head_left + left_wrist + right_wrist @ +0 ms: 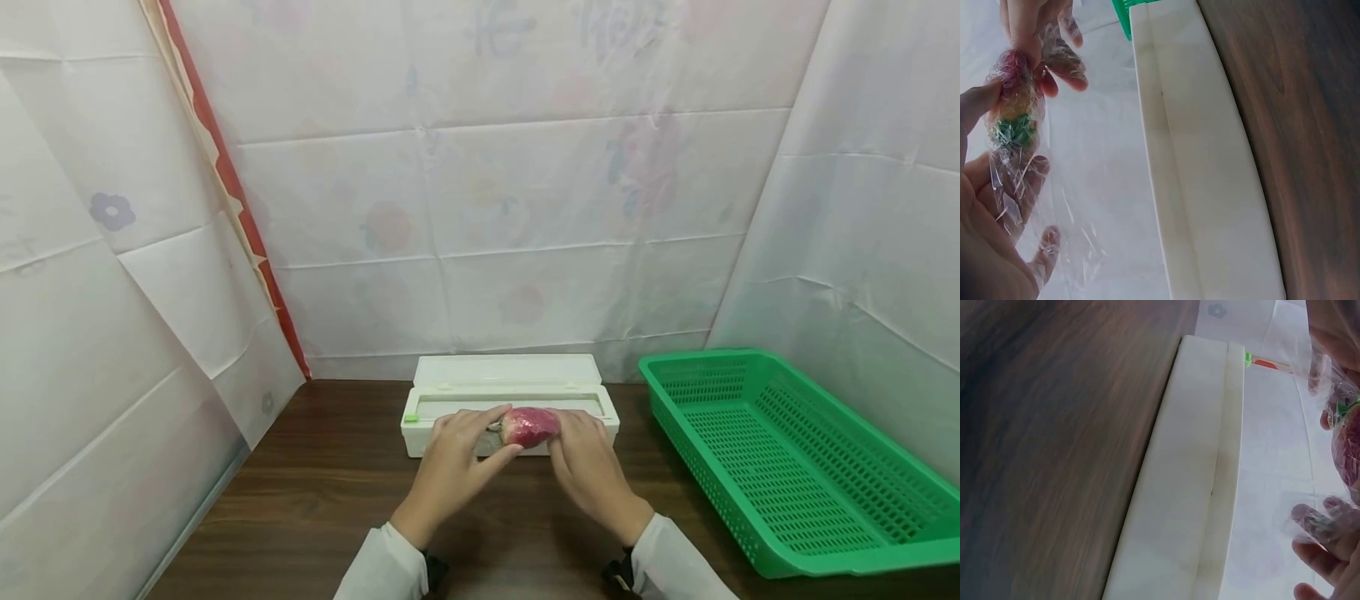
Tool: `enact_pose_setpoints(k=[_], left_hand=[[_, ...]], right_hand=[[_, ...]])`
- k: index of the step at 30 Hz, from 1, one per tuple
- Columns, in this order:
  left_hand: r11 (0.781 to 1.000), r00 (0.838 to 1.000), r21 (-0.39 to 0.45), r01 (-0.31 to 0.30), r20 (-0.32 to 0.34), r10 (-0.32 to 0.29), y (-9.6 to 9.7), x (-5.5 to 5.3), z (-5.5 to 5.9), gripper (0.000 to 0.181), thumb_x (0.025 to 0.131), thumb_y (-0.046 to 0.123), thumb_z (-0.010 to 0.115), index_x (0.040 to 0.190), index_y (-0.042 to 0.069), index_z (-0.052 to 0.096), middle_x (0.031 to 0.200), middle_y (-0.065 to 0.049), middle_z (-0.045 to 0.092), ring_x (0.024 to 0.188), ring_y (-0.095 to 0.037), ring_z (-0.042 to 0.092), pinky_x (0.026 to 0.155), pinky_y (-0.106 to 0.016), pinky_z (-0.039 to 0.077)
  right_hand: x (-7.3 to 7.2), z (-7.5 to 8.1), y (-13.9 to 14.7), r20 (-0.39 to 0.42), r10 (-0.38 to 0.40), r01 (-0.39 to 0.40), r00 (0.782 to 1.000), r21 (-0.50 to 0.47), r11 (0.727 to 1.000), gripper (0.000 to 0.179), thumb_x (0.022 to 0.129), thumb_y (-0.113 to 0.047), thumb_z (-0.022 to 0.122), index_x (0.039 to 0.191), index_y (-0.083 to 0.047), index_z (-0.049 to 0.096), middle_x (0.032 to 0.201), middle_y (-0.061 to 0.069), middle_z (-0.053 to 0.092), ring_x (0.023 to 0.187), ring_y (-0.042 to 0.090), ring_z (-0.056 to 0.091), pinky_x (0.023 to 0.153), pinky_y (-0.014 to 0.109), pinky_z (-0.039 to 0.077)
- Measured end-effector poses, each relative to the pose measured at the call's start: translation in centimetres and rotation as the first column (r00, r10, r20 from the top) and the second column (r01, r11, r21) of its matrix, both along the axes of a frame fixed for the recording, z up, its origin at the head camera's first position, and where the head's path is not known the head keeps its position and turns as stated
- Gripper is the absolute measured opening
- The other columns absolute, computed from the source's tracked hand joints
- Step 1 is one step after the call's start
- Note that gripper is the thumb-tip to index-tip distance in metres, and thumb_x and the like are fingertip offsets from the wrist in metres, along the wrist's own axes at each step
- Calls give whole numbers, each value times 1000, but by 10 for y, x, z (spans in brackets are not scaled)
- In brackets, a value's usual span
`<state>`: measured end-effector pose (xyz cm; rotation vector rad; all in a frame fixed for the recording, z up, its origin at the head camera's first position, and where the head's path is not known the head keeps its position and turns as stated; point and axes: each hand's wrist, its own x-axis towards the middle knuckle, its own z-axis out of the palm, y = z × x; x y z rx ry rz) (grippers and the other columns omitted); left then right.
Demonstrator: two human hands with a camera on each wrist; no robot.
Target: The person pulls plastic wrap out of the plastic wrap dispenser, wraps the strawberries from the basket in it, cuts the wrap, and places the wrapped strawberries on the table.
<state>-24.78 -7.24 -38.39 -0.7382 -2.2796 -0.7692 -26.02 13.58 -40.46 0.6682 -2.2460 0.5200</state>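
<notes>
A red fruit [529, 427] with a pale end and a green leafy top is covered in clear cling film [1013, 181]; its exact kind is hard to tell. My left hand [453, 467] pinches it at the leafy end, thumb on the near side. At the other end, my right hand [592, 467] grips the fruit with thumb and fingers. Loose film trails over the fingers of both hands in the wrist views. Just beyond and below the hands lies a white cling film dispenser [510, 396], its lid raised and a green slider [411, 418] at its left end.
To the right stands a green perforated plastic basket [780, 467]. All this sits on a dark wooden table [315, 492]. White sheeting [525, 192] hangs behind and on both sides, with a red-edged strip [240, 192] at the left corner.
</notes>
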Motion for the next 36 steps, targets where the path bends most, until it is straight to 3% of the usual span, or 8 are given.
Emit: enact_pose_setpoints(k=[5,11,16,20,24,30,36], left_hand=[[999,999,25,-35,-10,35,0,-1,-1,51,82,52,65,124,24,60,109,7,68,99,-5,52,87,-46,42],[997,999,56,-53,3,53,1,-1,-2,51,81,53,64,123,23,61,110,7,67,100,-4,52,89,-48,41],[996,999,79,-45,-5,46,2,-2,-3,51,81,52,65,122,22,62,109,7,68,99,-4,53,87,-49,42],[996,999,79,-35,-1,35,1,-2,-2,51,81,53,65,122,23,61,109,7,68,98,-4,53,88,-49,41],[998,999,55,-31,20,30,-1,-1,0,51,80,52,66,123,26,60,108,7,68,98,-4,52,91,-49,40],[999,1000,21,-25,5,25,-3,-1,3,50,80,50,68,124,28,60,106,7,68,100,-6,51,95,-49,39],[1000,1000,7,-13,-14,13,-2,0,3,51,79,49,69,123,24,61,104,6,69,97,-7,52,95,-50,39]], right_hand=[[0,-1,1,-11,-28,28,1000,69,997,28,94,-21,45,115,-7,55,104,7,65,105,24,52,90,54,42],[2,0,1,15,-33,31,999,102,994,22,95,-23,45,106,-8,57,101,5,66,104,23,53,91,53,42],[4,2,-1,65,-5,-1,998,89,996,20,96,-24,41,90,-14,58,91,-1,66,99,19,53,94,52,40],[6,3,-1,89,34,-41,995,74,996,18,92,-19,42,79,-16,54,91,-1,65,100,18,52,97,54,37],[6,4,2,62,42,-49,997,107,993,11,84,-16,46,76,-15,53,93,2,67,101,20,53,98,55,36],[1,6,6,-10,4,-2,1000,191,982,21,89,-22,44,77,-16,59,86,-1,68,94,17,55,97,56,37],[0,6,3,-49,6,0,999,123,992,19,88,-21,50,71,-17,59,79,-2,70,85,16,58,94,57,40]])
